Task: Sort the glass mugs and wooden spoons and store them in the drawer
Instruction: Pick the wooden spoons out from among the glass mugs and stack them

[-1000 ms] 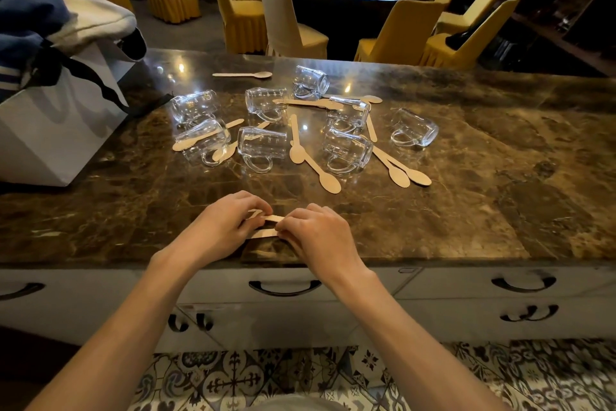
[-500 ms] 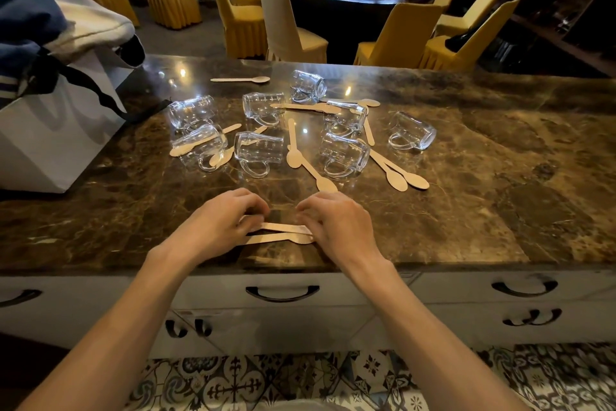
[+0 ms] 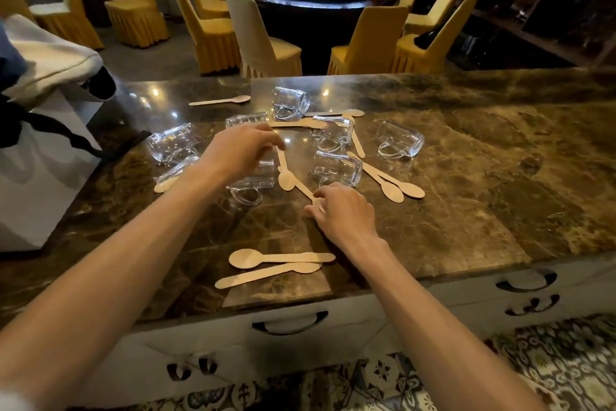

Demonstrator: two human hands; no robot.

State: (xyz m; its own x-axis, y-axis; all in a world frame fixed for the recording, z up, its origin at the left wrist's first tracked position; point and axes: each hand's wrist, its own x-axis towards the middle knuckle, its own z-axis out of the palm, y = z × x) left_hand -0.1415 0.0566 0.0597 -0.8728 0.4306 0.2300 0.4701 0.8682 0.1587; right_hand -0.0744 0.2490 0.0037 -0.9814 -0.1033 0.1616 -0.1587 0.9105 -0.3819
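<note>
Several clear glass mugs lie on their sides on the brown marble counter [image 3: 466,210], among them a mug [image 3: 336,169] by my right hand and a mug [image 3: 290,102] at the back. Wooden spoons are scattered between them. Two spoons [image 3: 280,258] lie side by side near the front edge. My left hand [image 3: 243,147] reaches over a mug [image 3: 253,179] and pinches the handle tip of a spoon [image 3: 286,174]. My right hand [image 3: 343,210] pinches the near end of another spoon [image 3: 305,190], whose bowl it hides.
A white bag [image 3: 40,177] with dark straps stands on the counter's left end. Below the counter are shut white drawers, one with a dark handle [image 3: 290,324] right in front. Yellow covered chairs and a round table stand beyond the counter.
Both hands let go of the two spoons at the front edge and moved forward into the pile. Each hand now has its fingers on a different spoon.
</note>
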